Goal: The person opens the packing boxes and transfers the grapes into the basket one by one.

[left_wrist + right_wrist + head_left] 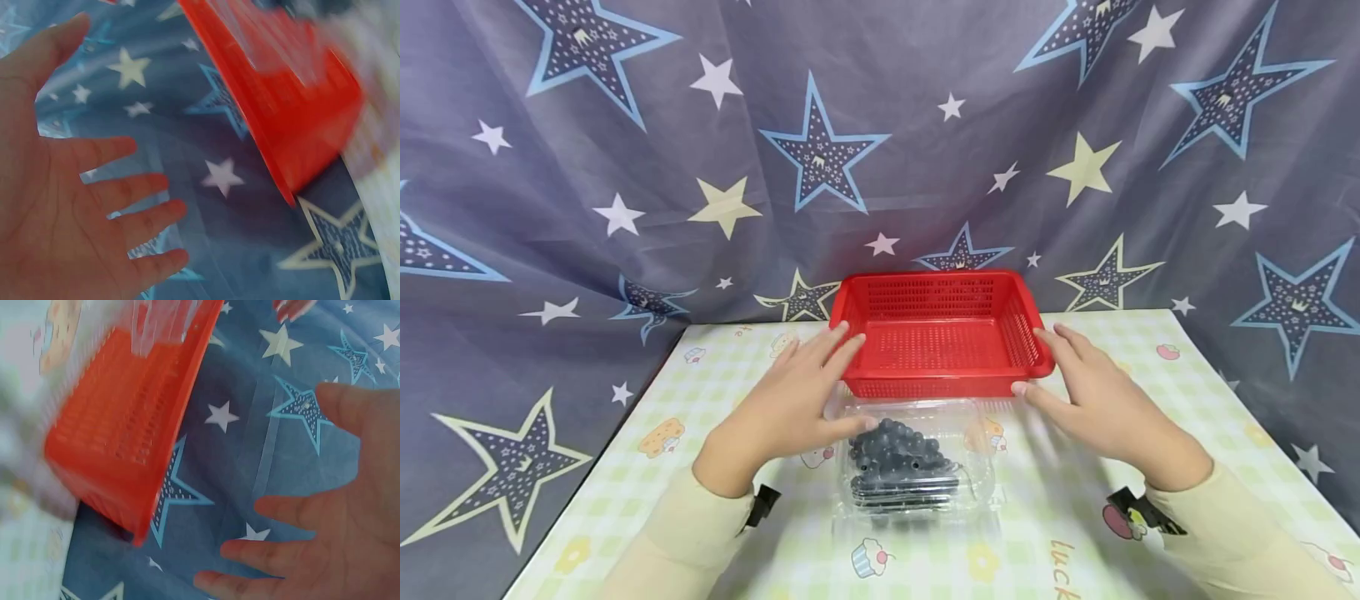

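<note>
A clear plastic box (pixel 977 492) stands on the table in front of the red basket, with a heap of dark grapes (pixel 898 450) inside. My left hand (pixel 790 400) hovers at the box's left side, fingers spread and relaxed, thumb overlapping the box's edge in the head view. Over by the basket's right front corner is my right hand (pixel 1097 396), thumb and fingers apart. Both wrist views show the left palm (pixel 69 212) and the right palm (pixel 350 544) with nothing held. The red plastic basket (pixel 943 387) has perforated walls and holds nothing.
A checked tablecloth (pixel 1045 533) with printed cakes and fruit covers the table. Behind the basket hangs a dark curtain (pixel 910 75) with stars, which also closes off the left and right sides.
</note>
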{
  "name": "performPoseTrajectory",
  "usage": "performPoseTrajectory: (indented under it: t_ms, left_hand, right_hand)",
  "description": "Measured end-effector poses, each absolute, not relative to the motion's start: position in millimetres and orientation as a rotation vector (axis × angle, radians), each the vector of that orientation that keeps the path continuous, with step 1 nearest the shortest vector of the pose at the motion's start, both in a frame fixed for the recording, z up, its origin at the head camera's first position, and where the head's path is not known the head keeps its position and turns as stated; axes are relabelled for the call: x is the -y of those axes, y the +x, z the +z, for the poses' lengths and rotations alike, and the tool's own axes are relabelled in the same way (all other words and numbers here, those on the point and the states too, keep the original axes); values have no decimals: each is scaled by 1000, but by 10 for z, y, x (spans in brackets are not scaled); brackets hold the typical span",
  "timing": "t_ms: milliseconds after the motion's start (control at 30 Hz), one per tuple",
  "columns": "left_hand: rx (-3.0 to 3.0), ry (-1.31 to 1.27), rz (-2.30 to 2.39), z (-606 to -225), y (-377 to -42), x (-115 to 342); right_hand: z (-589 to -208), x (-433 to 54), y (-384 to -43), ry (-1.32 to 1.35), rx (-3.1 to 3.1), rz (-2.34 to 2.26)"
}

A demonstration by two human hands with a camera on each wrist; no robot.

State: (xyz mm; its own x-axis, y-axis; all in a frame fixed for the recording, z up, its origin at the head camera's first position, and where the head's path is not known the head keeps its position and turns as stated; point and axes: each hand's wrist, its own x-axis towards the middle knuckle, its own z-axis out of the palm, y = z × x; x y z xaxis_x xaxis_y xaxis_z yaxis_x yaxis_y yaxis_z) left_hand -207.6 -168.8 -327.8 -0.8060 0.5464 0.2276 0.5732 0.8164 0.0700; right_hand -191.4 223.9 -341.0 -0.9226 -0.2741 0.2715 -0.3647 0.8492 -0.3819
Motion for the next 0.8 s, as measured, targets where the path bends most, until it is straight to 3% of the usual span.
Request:
performPoseTrajectory:
  t_ms: [800]
  left_hand:
    - [2697,-1200,-169,-3545,-1752,1194]
  right_hand:
    - [-3714,-2087,-1815,664,2703,985]
